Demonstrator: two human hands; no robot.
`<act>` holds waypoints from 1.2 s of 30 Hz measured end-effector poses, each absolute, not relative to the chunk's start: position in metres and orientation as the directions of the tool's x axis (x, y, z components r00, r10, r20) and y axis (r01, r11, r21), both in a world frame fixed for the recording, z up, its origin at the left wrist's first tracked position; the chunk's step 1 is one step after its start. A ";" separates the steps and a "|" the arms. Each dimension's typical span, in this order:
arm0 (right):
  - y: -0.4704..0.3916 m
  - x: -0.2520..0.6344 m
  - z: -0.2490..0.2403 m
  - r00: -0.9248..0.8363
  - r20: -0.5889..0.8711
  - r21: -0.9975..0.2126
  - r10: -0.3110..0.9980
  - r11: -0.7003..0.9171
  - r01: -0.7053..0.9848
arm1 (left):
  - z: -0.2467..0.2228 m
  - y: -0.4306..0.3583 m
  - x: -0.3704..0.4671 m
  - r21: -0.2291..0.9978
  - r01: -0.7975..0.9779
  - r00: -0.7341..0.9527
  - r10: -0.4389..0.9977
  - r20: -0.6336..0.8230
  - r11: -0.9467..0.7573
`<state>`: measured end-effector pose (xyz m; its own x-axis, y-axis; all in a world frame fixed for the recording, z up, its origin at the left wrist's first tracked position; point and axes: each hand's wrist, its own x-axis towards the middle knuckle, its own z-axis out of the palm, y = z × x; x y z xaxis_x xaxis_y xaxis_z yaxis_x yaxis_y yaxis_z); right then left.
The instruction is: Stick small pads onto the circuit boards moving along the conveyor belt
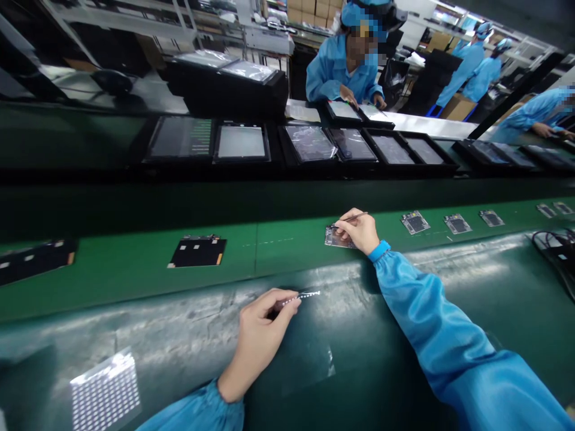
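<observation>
My left hand (pixel 260 335) pinches a narrow clear strip (pixel 309 294) dotted with small white stickers, held above the dark green bench mat. Further forward, my right hand (pixel 363 233), with a blue wristband (pixel 380 250), is closed on thin tweezers (pixel 361 215). It is over a circuit board (pixel 332 237) lying on the green belt; the fingers cover part of the board, and the tweezer tips are hidden. A sheet of white dot stickers (pixel 105 392) lies at the lower left. A clear piece of film (pixel 309 371) is beside my left wrist.
Several circuit boards (pixel 415 222) lie along the belt (pixel 274 230) to the right. Black panels with white squares (pixel 197 252) lie to the left. Behind, black trays (pixel 276 146) hold screens. A co-worker (pixel 350 69) handles a tray across the line. Black cables (pixel 554 245) lie at right.
</observation>
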<state>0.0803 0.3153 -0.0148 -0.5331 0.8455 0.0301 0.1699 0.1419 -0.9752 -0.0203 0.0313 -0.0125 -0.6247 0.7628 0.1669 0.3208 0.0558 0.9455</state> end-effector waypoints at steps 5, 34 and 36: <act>0.318 0.082 -0.015 -0.521 0.037 -0.976 0.853 0.143 0.166 | -0.009 0.033 -0.020 0.947 0.317 -0.630 0.756 0.176 0.044; 0.333 0.111 0.025 -0.749 0.266 -0.362 0.607 0.783 0.506 | -0.014 0.031 -0.021 0.945 0.323 -0.618 0.765 0.178 0.041; 0.323 0.086 0.022 -0.778 0.235 -0.441 0.583 0.777 0.450 | -0.012 0.030 -0.018 0.946 0.321 -0.615 0.772 0.162 0.057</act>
